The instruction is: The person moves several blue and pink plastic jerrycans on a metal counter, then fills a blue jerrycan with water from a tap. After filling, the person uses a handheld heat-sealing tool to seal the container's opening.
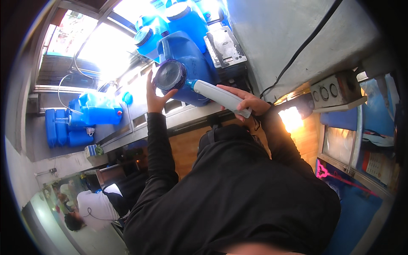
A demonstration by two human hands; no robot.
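Note:
A large blue jug (189, 53) lies on its side on a shelf, its dark round cap (170, 75) facing me. My left hand (155, 97) reaches up in a black sleeve, its fingers spread against the lower left rim of the cap. My right hand (250, 104) grips a white handheld device (221, 97) by its far end. The device's bluish tip touches the jug just right of the cap.
More blue jugs (180, 19) are stacked behind the first one, and others (91, 112) stand at the left by bright windows. A grey metal box (225, 46) sits beside the jug. A black cable (297, 51) crosses the grey wall. A person in a white shirt (95, 208) is at lower left.

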